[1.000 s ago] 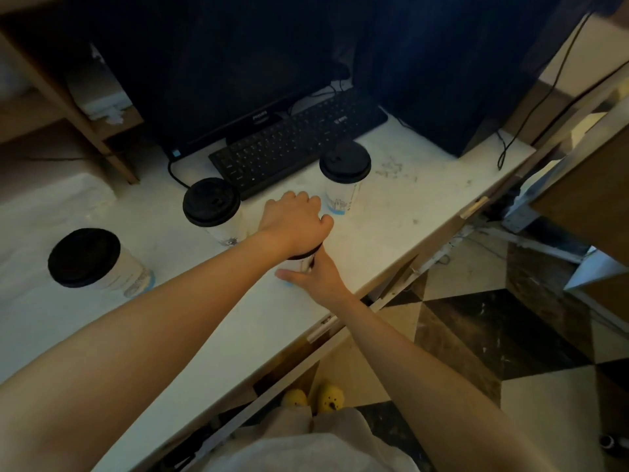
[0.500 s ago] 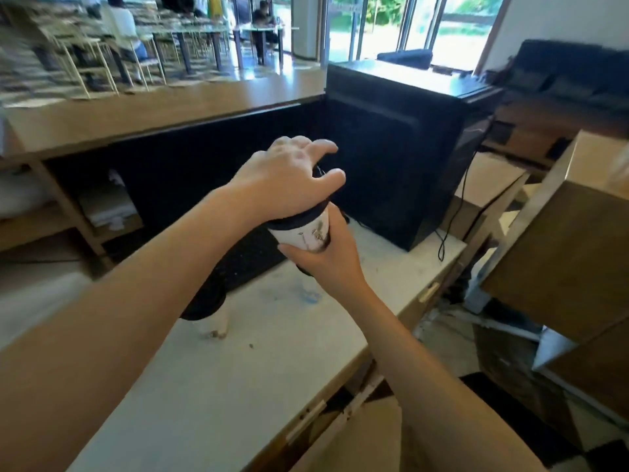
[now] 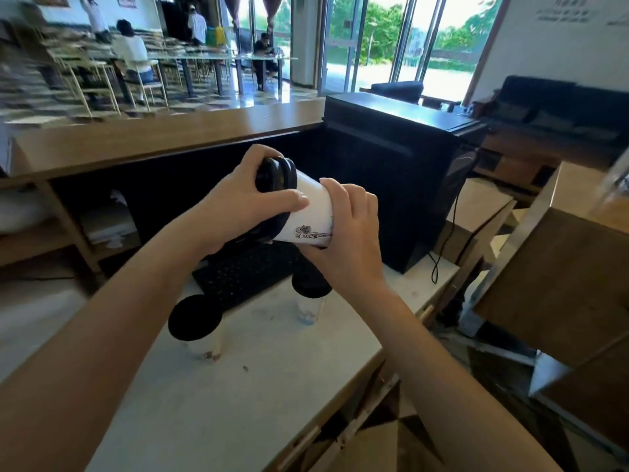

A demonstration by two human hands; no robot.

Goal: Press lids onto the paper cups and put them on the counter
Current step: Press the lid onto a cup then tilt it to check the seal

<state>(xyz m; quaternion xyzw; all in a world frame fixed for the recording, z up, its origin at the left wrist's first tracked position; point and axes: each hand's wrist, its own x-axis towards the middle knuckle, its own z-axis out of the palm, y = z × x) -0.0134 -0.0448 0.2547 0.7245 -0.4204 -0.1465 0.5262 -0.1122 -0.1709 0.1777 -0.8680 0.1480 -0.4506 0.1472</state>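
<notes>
Both hands hold one paper cup in the air above the white worktop, tilted so its black lid points up and to the left. The left hand has its fingers wrapped over the lid, thumb lying along the cup wall; the right hand has its fingers closed around the cup's lower body. Two lidded cups (one half hidden behind the right wrist) stand below beside a black keyboard.

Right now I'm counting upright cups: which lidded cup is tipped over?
The paper cup held in both hands, lid pointing left; the two cups on the white table stand upright.
</notes>
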